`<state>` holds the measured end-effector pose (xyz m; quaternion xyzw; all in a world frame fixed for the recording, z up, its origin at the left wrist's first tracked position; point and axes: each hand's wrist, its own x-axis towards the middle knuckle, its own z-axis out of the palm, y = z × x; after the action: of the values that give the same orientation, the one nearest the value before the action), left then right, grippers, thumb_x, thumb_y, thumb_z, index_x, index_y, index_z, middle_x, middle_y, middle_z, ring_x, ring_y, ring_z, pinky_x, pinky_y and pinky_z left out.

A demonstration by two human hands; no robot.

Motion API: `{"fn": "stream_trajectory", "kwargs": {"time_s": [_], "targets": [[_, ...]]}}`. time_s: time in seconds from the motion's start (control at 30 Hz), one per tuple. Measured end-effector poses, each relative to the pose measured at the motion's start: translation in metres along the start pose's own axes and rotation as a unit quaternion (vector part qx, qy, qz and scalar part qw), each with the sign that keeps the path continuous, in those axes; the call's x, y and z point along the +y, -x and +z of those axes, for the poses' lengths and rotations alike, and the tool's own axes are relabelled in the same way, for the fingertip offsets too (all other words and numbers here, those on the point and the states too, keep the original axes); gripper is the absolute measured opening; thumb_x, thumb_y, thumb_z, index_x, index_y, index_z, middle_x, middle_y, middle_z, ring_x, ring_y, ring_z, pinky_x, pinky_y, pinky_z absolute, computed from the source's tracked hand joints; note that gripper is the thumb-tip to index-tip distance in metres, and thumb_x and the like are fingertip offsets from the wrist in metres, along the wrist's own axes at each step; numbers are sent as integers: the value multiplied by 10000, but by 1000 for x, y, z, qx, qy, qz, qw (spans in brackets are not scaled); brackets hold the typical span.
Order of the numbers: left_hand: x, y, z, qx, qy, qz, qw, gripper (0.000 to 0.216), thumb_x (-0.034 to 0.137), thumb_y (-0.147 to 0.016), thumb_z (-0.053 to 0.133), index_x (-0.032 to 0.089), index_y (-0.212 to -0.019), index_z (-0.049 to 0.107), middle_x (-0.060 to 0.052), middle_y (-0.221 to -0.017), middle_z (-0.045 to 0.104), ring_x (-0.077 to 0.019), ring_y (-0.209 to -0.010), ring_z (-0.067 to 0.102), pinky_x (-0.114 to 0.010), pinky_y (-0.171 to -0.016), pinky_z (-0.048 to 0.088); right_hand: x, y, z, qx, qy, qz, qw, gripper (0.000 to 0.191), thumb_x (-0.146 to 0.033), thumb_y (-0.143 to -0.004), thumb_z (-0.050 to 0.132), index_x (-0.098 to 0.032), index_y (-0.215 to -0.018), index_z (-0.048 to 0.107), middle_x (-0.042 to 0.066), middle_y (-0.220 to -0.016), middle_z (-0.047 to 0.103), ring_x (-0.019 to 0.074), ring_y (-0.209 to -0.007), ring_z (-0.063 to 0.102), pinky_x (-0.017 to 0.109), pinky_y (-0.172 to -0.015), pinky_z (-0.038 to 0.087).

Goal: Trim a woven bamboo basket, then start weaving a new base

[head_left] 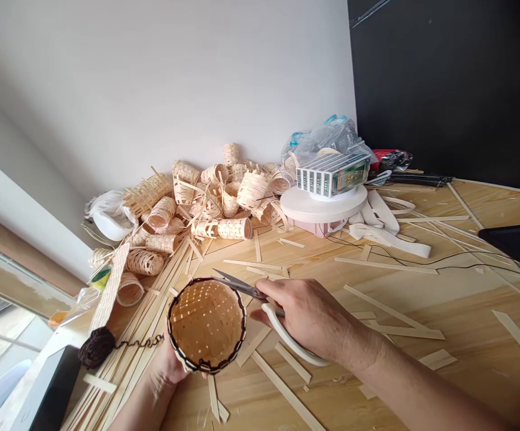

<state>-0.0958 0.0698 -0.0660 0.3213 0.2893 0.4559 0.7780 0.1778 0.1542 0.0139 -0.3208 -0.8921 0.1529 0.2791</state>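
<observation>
Holding scissors [276,321] (one pair), one basket [206,326]

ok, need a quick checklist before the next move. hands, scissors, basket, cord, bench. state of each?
1. Left grip secure on the woven basket: ok, it holds the side, opening toward the camera.
2. Right grip on the scissors: ok, held by the white handles.
3. Blades clear of the rim: cannot tell; they overlap its upper right in view, contact unclear.
4. Dark cord running from its ball toward the basket: ok, but where it joins is hidden.
5. Bench free of offcuts: not ok, loose strips lie around the hands.
</observation>
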Motion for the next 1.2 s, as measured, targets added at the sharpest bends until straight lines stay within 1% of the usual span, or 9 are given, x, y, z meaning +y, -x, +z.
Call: {"fn": "stream_trajectory", "kwargs": {"time_s": [0.13, 0.33, 0.43, 0.57, 0.67, 0.77, 0.87, 1.03, 1.2], "targets": [[1, 2, 1, 3, -52, 34, 998, 503, 563, -760, 501, 126, -972, 634, -80, -674, 648, -170, -584, 613, -211, -452, 453, -1, 0, 0, 3, 4, 5, 1000, 118, -313, -772, 588, -200, -766, 556, 6, -633, 628, 156, -564, 570, 226, -505, 314], [2, 1, 1, 7, -92, 62, 994, 466, 513, -801, 462, 91, -858, 650, -59, -570, 612, -122, -482, 563, -180, -427, 407, 0, -1, 1, -1, 6, 8, 1000, 77, -271, -756, 601, -203, -772, 567, 9, -659, 652, 174, -613, 602, 236, -528, 337], [6, 0, 7, 8, -105, 46, 993, 488, 482, -826, 413, 59, -828, 656, -74, -558, 615, -126, -470, 565, -162, -396, 370, 0, -1, 1, 0, 14, 4, 1000, 76, -264, -748, 607, -202, -779, 577, 10, -662, 653, 176, -619, 606, 238, -526, 339], [12, -2, 16, 27, -101, 30, 994, 573, 429, -881, 259, 15, -854, 655, -99, -559, 623, -128, -436, 566, -160, -371, 329, 1, -1, 2, 0, 32, -4, 999, 81, -272, -771, 583, -198, -803, 586, 16, -662, 656, 177, -626, 611, 243, -531, 340], [10, -2, 14, 34, -104, 29, 994, 585, 378, -883, 224, 2, -823, 669, -100, -518, 615, -132, -441, 574, -166, -382, 331, 2, -1, 1, 4, 50, -15, 999, 135, -325, -768, 598, -200, -817, 580, 14, -680, 655, 179, -625, 609, 252, -524, 327], [3, -1, 5, 20, -75, 23, 997, 600, 452, -852, 269, 33, -777, 692, -84, -456, 596, -146, -399, 560, -183, -363, 333, 2, -1, -1, 8, 51, -28, 998, 192, -393, -779, 581, -208, -828, 569, 12, -710, 652, 173, -626, 605, 250, -517, 316], [-1, -1, 2, 24, -60, 3, 998, 647, 504, -846, 263, 41, -731, 700, -85, -430, 583, -149, -377, 554, -197, -366, 347, 2, -2, -1, 2, 44, -27, 999, 224, -425, -798, 546, -205, -833, 570, 21, -708, 651, 169, -616, 601, 244, -514, 315], [2, 3, 11, 48, -75, -1, 996, 609, 378, -895, 215, 19, -784, 694, -112, -490, 616, -142, -416, 580, -179, -382, 354, 1, -1, 2, -6, 18, -15, 1000, 202, -397, -790, 566, -196, -796, 578, 31, -654, 646, 172, -587, 589, 240, -514, 326], [8, -4, 31, 49, -97, 30, 994, 534, 367, -899, 273, 28, -841, 682, -109, -598, 656, -140, -451, 596, -162, -377, 368, 5, -3, 2, 46, -57, -9, 997, 170, -352, -768, 587, -183, -771, 573, 4, -583, 595, 137, -513, 525, 224, -494, 332]]}}
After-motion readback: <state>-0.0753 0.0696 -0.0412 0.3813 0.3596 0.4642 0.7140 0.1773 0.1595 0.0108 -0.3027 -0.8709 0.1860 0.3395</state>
